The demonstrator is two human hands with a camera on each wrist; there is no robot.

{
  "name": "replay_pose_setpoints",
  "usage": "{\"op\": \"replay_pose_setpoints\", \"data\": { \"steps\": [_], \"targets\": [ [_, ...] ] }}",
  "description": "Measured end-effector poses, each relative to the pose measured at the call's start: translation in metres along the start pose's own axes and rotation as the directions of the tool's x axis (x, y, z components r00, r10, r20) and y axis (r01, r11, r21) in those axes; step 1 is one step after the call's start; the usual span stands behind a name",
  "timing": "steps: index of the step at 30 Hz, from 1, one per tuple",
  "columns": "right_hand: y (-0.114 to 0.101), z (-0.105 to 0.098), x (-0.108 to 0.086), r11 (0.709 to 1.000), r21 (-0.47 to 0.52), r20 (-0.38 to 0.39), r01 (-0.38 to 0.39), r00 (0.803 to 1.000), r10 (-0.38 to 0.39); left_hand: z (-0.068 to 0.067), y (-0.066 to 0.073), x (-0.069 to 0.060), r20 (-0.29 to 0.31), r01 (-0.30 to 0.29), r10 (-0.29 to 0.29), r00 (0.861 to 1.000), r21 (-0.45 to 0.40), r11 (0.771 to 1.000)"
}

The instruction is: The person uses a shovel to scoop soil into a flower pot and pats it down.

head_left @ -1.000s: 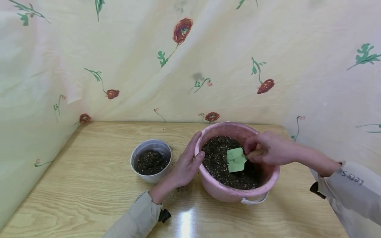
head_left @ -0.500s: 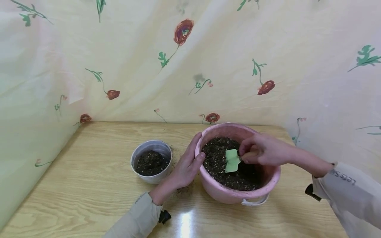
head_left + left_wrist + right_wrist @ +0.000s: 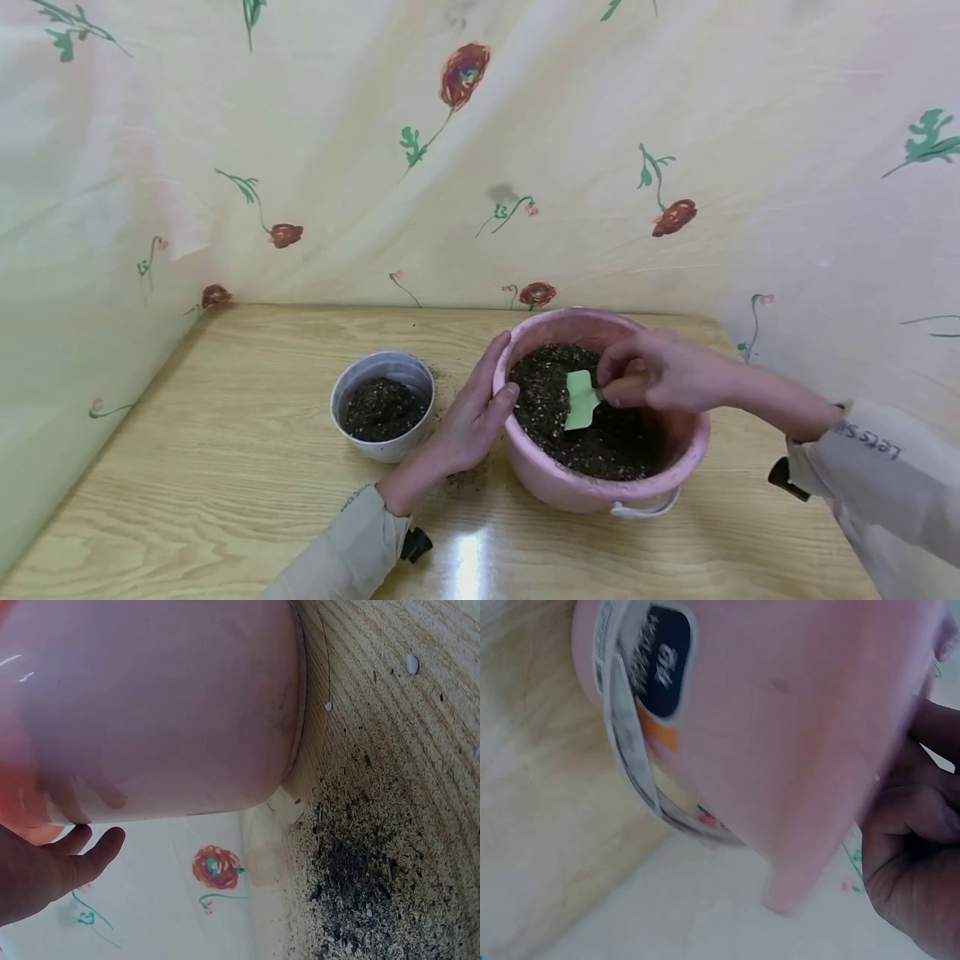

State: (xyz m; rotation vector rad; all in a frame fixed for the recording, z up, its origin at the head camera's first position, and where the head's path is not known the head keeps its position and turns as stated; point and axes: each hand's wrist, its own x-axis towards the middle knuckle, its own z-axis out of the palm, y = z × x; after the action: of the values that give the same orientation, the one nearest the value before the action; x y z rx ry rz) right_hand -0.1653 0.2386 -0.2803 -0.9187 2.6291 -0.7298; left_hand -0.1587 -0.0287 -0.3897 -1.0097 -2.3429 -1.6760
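A pink bucket point(image 3: 551, 483) holds dark soil point(image 3: 543, 379). At its left side my left hand point(image 3: 474, 417) holds the rim, the thumb over the edge and the fingers along the outer wall. In the left wrist view, fingers point(image 3: 90, 859) touch the bucket wall point(image 3: 172, 705). Inside the bucket, my right hand point(image 3: 660, 371) pinches a small green shovel point(image 3: 581, 402) by its handle, which the fingers mostly hide. Its flat blade lies against the soil, facing left. The right wrist view shows the curled hand point(image 3: 911, 840) above the bucket rim.
Left of the bucket stands a smaller white pot point(image 3: 397, 450) with some soil in it. Spilled soil point(image 3: 360, 870) lies on the wooden table point(image 3: 247, 467) between them. The bucket's white handle point(image 3: 647, 507) hangs at its front. A flowered cloth point(image 3: 337, 150) hangs behind the table.
My right hand has moved left inside the bucket, drawing the green shovel with it and turning its blade more edge-on. The left hand keeps its place on the rim.
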Motion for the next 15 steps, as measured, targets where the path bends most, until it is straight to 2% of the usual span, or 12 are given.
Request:
{"op": "replay_pose_setpoints", "data": {
  "steps": [9,15],
  "targets": [
    [0.012,0.012,0.001,0.998,0.065,-0.030,0.017,0.999,-0.015,0.000,0.000,-0.001,0.013,0.022,-0.022,1.000,0.001,1.000],
    [0.015,0.013,0.000,0.996,0.079,-0.051,0.031,0.998,-0.027,0.000,-0.001,0.000,0.002,0.008,-0.008,1.000,0.000,1.000]
  ]
}}
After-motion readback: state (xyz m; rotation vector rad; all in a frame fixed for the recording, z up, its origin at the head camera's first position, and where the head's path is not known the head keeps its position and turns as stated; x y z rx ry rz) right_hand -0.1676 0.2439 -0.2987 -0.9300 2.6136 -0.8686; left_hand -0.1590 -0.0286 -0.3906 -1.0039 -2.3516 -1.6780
